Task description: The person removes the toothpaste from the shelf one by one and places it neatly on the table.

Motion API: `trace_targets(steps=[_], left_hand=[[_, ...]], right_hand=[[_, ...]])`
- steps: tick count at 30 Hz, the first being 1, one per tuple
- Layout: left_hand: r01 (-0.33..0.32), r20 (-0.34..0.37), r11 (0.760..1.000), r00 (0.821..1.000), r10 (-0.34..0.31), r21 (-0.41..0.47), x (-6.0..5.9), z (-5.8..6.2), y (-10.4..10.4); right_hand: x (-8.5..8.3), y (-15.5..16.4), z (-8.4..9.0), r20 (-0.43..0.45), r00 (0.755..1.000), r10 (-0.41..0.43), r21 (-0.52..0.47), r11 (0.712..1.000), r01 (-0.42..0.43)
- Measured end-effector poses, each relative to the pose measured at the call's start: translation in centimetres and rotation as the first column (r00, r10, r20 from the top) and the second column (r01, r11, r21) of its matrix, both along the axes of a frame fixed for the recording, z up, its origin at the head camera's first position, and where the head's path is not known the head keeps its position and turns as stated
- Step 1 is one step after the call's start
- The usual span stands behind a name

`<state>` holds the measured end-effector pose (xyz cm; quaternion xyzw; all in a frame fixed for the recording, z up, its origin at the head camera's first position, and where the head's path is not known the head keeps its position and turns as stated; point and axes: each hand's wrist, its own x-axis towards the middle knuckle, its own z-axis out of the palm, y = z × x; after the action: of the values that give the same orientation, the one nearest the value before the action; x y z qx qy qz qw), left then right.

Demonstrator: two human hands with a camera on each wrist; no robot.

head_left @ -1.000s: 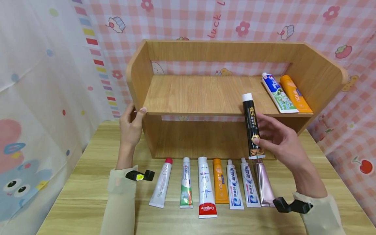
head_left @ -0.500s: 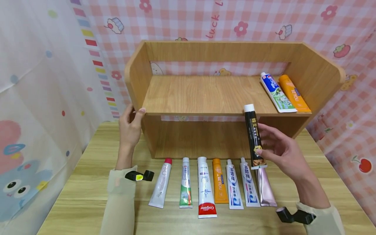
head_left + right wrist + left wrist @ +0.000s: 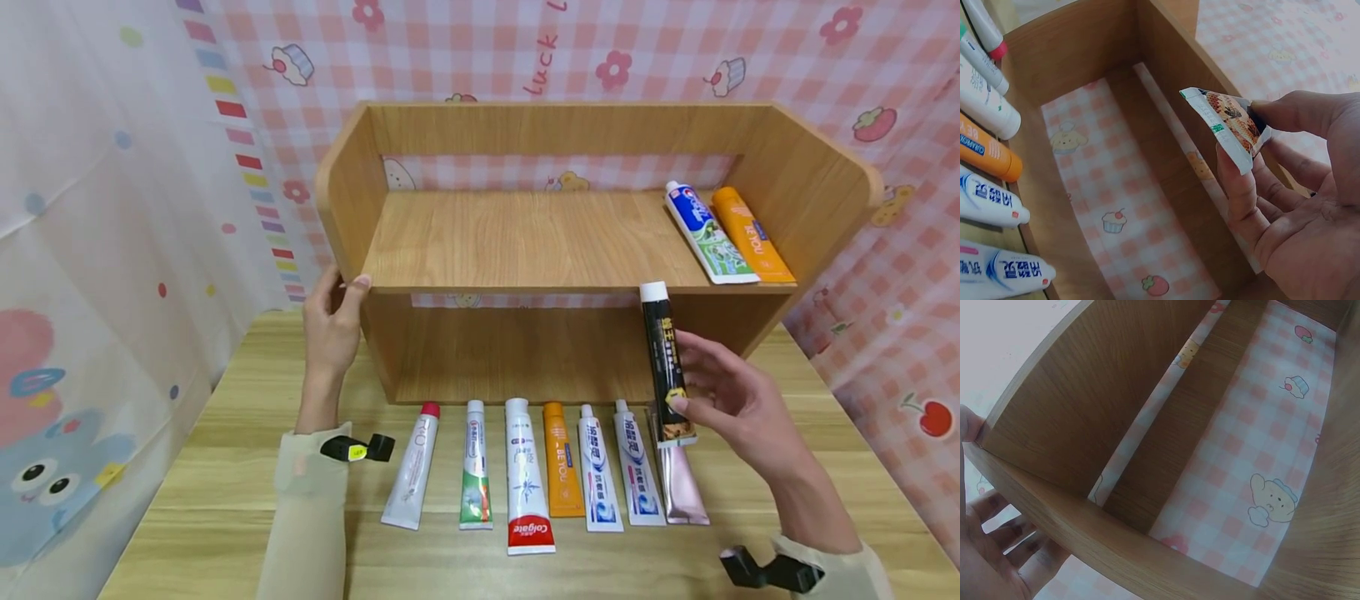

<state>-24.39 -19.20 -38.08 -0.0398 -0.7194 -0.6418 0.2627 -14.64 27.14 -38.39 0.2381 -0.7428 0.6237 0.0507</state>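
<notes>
Black toothpaste tube (image 3: 667,364) stands nearly upright in your right hand (image 3: 731,398), white cap up, thumb and fingers pinching its lower half; the right wrist view shows its crimped end (image 3: 1225,127) between your thumb and fingertips. You hold it in the air above the desk (image 3: 225,500), in front of the right end of the wooden shelf unit (image 3: 555,242) and just above the cap end of the pink metallic tube (image 3: 678,483).

Your left hand (image 3: 332,321) grips the front edge of the shelf unit's left side panel, thumb on the front, the fingers wrapped behind it, as the left wrist view also shows.

On the upper shelf board, against its right end, a blue and white tube (image 3: 708,233) and an orange tube (image 3: 750,236) lie side by side.

On the desk, along the front of the shelf unit, seven tubes lie in a row with caps towards it: a white one with a red cap (image 3: 411,475) at the left, a green and white one (image 3: 476,467), a Colgate tube (image 3: 527,479), a second orange tube (image 3: 562,460), two blue and white tubes (image 3: 597,471) (image 3: 637,467), then the pink metallic one.
</notes>
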Motion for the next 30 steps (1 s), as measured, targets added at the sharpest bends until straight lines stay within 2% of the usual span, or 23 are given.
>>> trace_targets(steps=[3,8,15,24,30], left_hand=[[0.006,0.001,1.0,1.0,-0.006,0.006,-0.1,0.0,0.1],[0.013,0.001,1.0,1.0,-0.013,0.004,-0.1,0.0,0.1],[0.001,-0.002,1.0,1.0,-0.001,0.013,0.0,0.0,0.1],[0.007,0.001,1.0,1.0,-0.007,0.008,0.0,0.0,0.0],[0.007,0.005,1.0,1.0,-0.007,0.001,0.1,0.1,0.0]], right_hand=[[0.2,0.5,-0.5,0.005,0.999,0.033,-0.037,0.999,-0.033],[0.8,1.4,-1.5,0.036,0.999,0.029,-0.028,0.999,-0.028],[1.1,2.7,-3.0,0.054,0.997,0.046,-0.107,0.993,-0.04],[1.4,4.6,-4.7,0.164,0.984,-0.073,0.013,0.997,0.071],[1.5,6.1,-5.9,0.218,0.97,-0.105,0.047,0.994,0.097]])
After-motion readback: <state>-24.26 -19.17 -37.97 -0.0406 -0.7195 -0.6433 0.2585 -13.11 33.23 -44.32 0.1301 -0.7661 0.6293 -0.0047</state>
